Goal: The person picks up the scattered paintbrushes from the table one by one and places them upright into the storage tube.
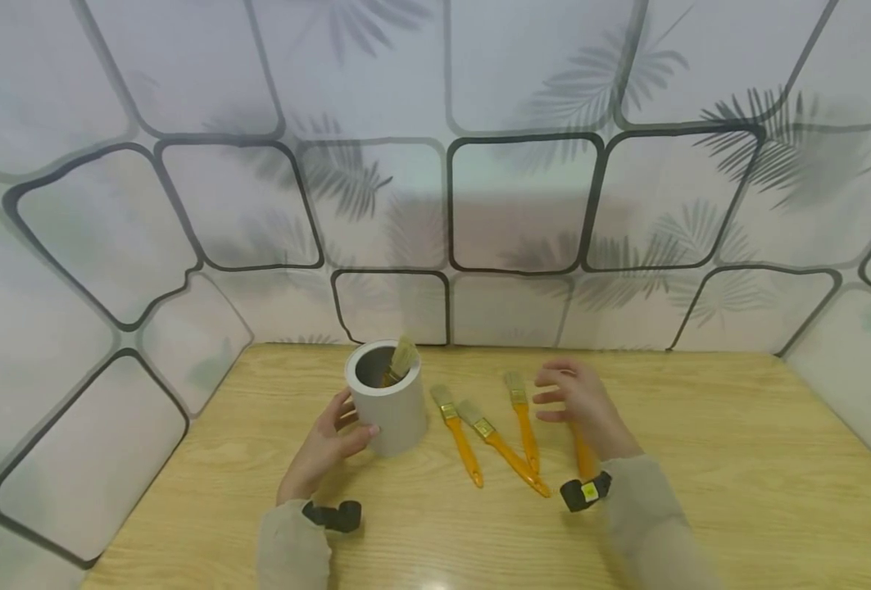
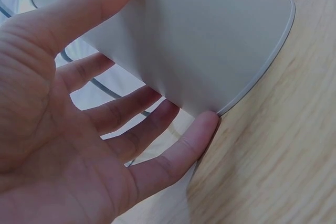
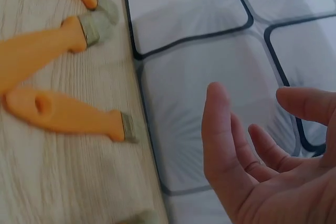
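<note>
Wooden tabletop (image 1: 435, 537): left hand (image 1: 323, 444) round white canister (image 1: 394, 422), right hand (image 1: 586, 401) wide, loose, beside paintbrushes (image 1: 510, 455).

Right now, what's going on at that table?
A person's left grip holds a white cylindrical container upright on the pale wooden table; a pale-bristled brush stands inside. The right grip, empty, hovers beside three flat paintbrushes with orange handles lying loose. Another orange handle shows partly beneath it.
</note>
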### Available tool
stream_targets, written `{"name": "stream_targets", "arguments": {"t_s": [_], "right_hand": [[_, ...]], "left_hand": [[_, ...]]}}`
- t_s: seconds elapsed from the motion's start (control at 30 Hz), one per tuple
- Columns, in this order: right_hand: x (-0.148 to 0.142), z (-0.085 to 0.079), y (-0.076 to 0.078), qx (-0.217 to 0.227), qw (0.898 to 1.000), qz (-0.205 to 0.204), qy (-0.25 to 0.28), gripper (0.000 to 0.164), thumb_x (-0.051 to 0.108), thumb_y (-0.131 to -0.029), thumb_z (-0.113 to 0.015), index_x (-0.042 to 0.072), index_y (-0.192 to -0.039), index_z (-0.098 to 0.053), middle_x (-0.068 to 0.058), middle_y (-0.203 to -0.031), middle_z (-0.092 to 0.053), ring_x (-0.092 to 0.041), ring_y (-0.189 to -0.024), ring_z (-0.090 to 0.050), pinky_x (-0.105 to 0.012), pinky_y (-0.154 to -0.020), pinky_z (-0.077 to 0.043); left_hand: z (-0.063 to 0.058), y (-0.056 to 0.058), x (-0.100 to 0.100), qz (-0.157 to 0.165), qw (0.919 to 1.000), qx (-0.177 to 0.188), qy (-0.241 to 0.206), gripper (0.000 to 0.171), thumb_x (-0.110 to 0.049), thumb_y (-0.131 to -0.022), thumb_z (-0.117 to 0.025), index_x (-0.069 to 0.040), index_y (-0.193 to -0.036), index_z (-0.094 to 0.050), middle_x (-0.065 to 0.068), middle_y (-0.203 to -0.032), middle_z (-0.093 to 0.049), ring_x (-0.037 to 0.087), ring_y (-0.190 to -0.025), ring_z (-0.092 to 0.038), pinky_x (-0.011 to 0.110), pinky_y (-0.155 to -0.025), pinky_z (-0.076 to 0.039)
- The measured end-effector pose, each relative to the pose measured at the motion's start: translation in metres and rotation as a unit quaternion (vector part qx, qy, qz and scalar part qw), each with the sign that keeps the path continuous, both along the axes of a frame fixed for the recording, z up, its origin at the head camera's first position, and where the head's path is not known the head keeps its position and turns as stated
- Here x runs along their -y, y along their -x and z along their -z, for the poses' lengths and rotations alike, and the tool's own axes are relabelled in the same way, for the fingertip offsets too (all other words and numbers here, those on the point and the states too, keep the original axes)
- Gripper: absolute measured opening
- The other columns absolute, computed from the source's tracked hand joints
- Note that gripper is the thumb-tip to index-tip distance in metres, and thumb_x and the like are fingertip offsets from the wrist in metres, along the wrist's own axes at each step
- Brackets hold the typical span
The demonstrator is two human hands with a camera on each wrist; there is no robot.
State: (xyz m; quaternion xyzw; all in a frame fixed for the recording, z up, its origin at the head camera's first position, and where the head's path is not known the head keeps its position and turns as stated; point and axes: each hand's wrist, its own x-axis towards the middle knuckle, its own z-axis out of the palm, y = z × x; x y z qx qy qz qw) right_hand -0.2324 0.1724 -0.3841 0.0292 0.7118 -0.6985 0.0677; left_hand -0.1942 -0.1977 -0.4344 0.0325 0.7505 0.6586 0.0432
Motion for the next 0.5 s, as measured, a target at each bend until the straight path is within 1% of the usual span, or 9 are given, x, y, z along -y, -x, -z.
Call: {"name": "stream_targets", "arguments": {"t_s": [0.1, 0.23, 0.43, 0.5], "right_hand": [[-0.013, 0.001, -0.001, 0.006, 1.0, -0.002, -0.011, 0.043, 0.018, -0.105, -0.055, -0.008, -0.137, -0.041, -0.017, -0.116, -0.057, -0.018, -0.083, -0.066, -0.035, -0.072, -0.061], [-0.03, 0.002, -0.001, 0.011, 0.999, -0.002, -0.035, 0.049, 0.02, -0.106, -0.054, -0.009, -0.142, -0.038, -0.018, -0.119, -0.057, -0.015, -0.083, -0.066, -0.035, -0.073, -0.061], [-0.051, 0.001, 0.0, -0.005, 0.998, -0.005, -0.067, 0.047, 0.021, -0.106, -0.052, -0.011, -0.138, -0.04, -0.018, -0.118, -0.058, -0.016, -0.085, -0.067, -0.038, -0.073, -0.061], [-0.057, 0.002, 0.0, -0.005, 0.997, -0.007, -0.073, 0.046, 0.021, -0.107, -0.052, -0.011, -0.138, -0.039, -0.021, -0.121, -0.056, -0.018, -0.087, -0.067, -0.039, -0.075, -0.061]], "left_hand": [[0.0, 0.0, -0.001, -0.001, 1.0, 0.0, -0.001, 0.086, -0.012, -0.09, -0.075, -0.011, -0.161, -0.026, 0.025, -0.157, -0.03, 0.045, -0.142, -0.032, 0.048, -0.099, -0.046], [0.0, -0.001, -0.002, -0.002, 1.0, 0.001, -0.004, 0.086, -0.011, -0.09, -0.075, -0.01, -0.161, -0.025, 0.025, -0.157, -0.03, 0.045, -0.142, -0.032, 0.048, -0.099, -0.047], [-0.001, -0.001, -0.001, 0.001, 0.9999, 0.003, -0.01, 0.087, -0.01, -0.091, -0.074, -0.01, -0.161, -0.023, 0.025, -0.158, -0.028, 0.045, -0.143, -0.031, 0.047, -0.1, -0.046], [-0.001, -0.001, -0.001, 0.003, 0.9999, 0.003, -0.011, 0.087, -0.01, -0.091, -0.074, -0.01, -0.161, -0.023, 0.025, -0.158, -0.027, 0.045, -0.143, -0.03, 0.047, -0.1, -0.046]]}}
